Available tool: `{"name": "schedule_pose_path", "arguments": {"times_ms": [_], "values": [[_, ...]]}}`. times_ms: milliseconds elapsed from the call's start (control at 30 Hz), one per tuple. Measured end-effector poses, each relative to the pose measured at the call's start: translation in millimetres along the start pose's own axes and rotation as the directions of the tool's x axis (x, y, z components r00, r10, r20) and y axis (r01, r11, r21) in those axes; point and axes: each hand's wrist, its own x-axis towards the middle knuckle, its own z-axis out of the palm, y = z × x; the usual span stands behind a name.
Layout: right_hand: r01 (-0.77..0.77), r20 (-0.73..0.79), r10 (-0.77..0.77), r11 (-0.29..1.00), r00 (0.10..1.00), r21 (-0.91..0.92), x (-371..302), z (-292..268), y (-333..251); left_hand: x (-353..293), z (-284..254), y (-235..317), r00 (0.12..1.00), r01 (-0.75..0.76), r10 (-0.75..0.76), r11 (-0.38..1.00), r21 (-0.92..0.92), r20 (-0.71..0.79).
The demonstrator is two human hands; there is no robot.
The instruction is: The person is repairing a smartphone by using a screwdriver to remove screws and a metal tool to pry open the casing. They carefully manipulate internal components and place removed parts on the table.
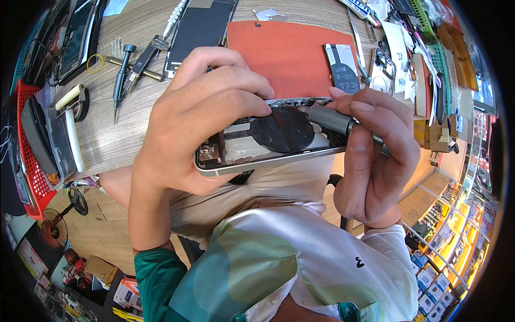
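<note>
My left hand (206,110) is closed around an opened smartphone (236,172), tilted above the table's front edge. Inside its silver frame a round black coil (281,129) lies in the middle of bare metal. My right hand (381,145) pinches a slim tool with a knurled grey handle (331,119). The tool's tip end points left into the phone, by the upper edge near the coil. Exactly what the tip touches is too small to tell. Beyond the hands, a phone battery (341,67) lies on the right side of an orange-red mat (289,53).
A blue-grey screwdriver (123,75) and a digital caliper (147,59) lie on the wood-grain table (107,139) to the left. Behind my left hand is a dark phone screen (201,32). A red basket (35,182) stands far left. Phone parts and papers (399,59) crowd the right.
</note>
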Motion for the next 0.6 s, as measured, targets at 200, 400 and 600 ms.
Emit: {"name": "schedule_pose_path", "arguments": {"times_ms": [200,400,600], "values": [[0.009,-0.001,-0.009,1.0,1.0,-0.008,0.7,0.4,1.1,-0.6,-0.5,-1.6,1.0,-0.007,0.007,1.0,0.004,0.004],[0.006,-0.01,-0.006,1.0,1.0,-0.017,0.6,0.9,0.3,0.5,-1.2,-1.3,1.0,-0.012,0.012,1.0,0.002,0.009],[0.005,-0.011,-0.005,1.0,1.0,-0.012,0.4,0.7,-0.1,-0.2,-1.0,-1.0,1.0,-0.002,0.002,1.0,-0.007,0.009]]}}
